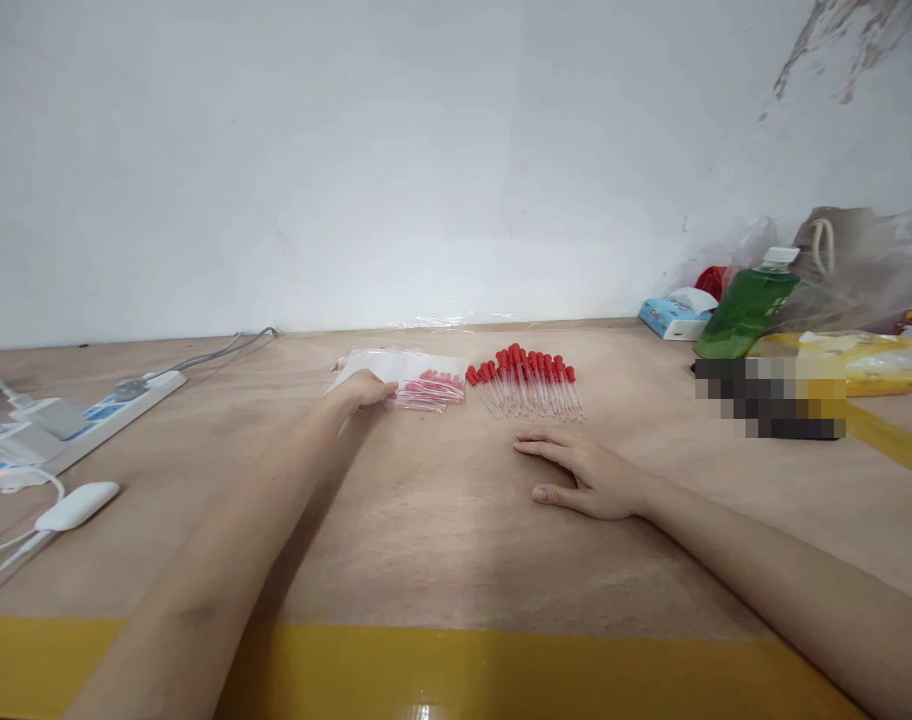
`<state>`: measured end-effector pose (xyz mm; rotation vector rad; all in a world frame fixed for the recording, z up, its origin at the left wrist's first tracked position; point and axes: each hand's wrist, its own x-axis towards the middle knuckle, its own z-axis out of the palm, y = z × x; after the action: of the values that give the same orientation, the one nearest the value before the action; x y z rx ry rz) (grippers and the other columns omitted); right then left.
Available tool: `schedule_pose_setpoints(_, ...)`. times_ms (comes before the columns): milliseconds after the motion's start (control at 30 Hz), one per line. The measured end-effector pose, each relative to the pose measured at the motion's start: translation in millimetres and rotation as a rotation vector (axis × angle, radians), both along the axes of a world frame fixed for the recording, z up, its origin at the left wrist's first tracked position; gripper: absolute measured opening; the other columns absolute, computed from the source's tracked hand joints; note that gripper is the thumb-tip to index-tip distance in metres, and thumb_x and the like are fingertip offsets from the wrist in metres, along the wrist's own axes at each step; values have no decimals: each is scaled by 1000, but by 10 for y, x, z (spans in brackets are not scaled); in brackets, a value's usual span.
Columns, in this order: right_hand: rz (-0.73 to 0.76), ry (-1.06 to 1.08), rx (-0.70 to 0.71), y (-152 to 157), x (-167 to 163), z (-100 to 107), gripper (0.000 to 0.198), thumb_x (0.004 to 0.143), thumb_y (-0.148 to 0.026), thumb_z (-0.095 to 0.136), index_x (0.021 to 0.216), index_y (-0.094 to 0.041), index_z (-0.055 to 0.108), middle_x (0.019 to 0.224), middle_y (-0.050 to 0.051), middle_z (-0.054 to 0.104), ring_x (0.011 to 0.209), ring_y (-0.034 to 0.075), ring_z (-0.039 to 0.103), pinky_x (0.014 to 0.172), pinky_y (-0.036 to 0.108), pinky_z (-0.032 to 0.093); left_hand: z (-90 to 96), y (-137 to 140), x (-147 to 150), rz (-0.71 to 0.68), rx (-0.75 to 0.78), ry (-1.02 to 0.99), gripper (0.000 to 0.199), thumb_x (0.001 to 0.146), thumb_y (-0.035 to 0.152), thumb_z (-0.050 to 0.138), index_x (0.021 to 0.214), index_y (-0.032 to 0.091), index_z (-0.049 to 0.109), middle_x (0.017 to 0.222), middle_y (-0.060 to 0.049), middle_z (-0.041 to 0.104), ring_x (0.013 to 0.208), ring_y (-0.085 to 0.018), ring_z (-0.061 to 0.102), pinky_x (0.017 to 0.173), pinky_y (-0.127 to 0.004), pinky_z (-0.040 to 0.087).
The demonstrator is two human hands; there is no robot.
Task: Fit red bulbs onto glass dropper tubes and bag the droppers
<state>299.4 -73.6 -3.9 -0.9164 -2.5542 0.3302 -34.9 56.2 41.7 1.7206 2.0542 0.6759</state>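
My left hand (366, 388) is closed at the near edge of a clear plastic bag (426, 402), thumb on top and the other fingers partly hidden. Inside or under the clear film show several pink-red bulbs (439, 380), and a white sheet-like area (411, 364) lies behind them. Just right of the bag, several glass droppers (535, 385) with red rubber bulbs lie side by side in a fan, bulbs toward the wall and thin tips toward me. My right hand (580, 475) rests on the table in front of those tips, fingers stretched out, holding nothing.
A white power strip (118, 410) with plugs and cables lies on the left, near a white oval device (77, 506). At right stand a green bottle (748, 310), a blue tissue pack (673, 316) and plastic bags. Yellow tape (396, 670) runs along the near edge.
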Motion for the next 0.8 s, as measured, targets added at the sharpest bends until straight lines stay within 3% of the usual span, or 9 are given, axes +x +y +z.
schedule_pose_setpoints(167, -3, -2, 1, -2, -3, 0, 58, 79, -51, 49, 128, -23, 41, 129, 10, 43, 117, 26, 39, 96, 45, 33, 1, 17, 2, -38, -26, 102, 20, 56, 33, 68, 51, 15, 61, 47, -3, 53, 52, -20, 54, 48, -27, 38)
schedule_pose_setpoints(267, 4, 3, -3, 0, -3, 4, 57, 79, -51, 48, 129, -23, 41, 129, 10, 44, 117, 26, 40, 96, 45, 33, -22, 51, -31, -16, 69, 192, 21, 63, 36, 63, 69, 16, 65, 71, -8, 62, 77, -26, 59, 68, -31, 43)
schedule_pose_setpoints(333, 5, -8, -4, -2, -3, 11, 58, 79, -51, 48, 129, -22, 40, 129, 10, 43, 117, 26, 39, 96, 45, 34, -58, 78, -67, 11, 128, 260, 26, 63, 35, 64, 82, 17, 64, 95, -11, 61, 99, -29, 53, 83, -36, 39)
schedule_pose_setpoints(400, 1, -20, -8, -5, -5, 16, 58, 79, -51, 48, 129, -22, 40, 129, 10, 43, 117, 26, 39, 96, 44, 34, -106, 104, -104, 30, 148, 319, 30, 62, 35, 65, 86, 16, 63, 105, -14, 58, 110, -33, 45, 90, -40, 34)
schedule_pose_setpoints(567, -8, -27, -6, -9, -8, 14, 58, 79, -51, 49, 129, -21, 41, 130, 10, 43, 117, 25, 39, 96, 44, 34, -120, 132, -159, 53, 172, 407, 13, 69, 20, 54, 74, 10, 62, 93, -20, 61, 100, -34, 52, 85, -38, 37)
schedule_pose_setpoints(700, -7, -10, -2, -11, -7, 9, 57, 79, -50, 49, 128, -22, 41, 130, 10, 43, 117, 26, 39, 97, 44, 34, 19, -48, -136, 75, 256, 419, 20, 77, 18, 43, 75, 11, 62, 89, -18, 63, 96, -33, 55, 83, -39, 39)
schedule_pose_setpoints(767, 2, 5, -7, -12, -9, 11, 57, 79, -50, 49, 128, -23, 41, 129, 10, 43, 117, 26, 39, 96, 45, 34, 34, -270, -83, -20, 333, 381, 22, 79, 21, 41, 80, 16, 63, 91, -12, 65, 99, -28, 55, 86, -36, 39)
schedule_pose_setpoints(800, 4, 11, -9, -12, -10, 12, 57, 79, -50, 49, 128, -23, 41, 129, 10, 43, 117, 26, 40, 96, 45, 34, 14, -409, -44, -171, 401, 310, 21, 78, 22, 44, 82, 18, 64, 91, -10, 66, 100, -27, 55, 88, -35, 39)
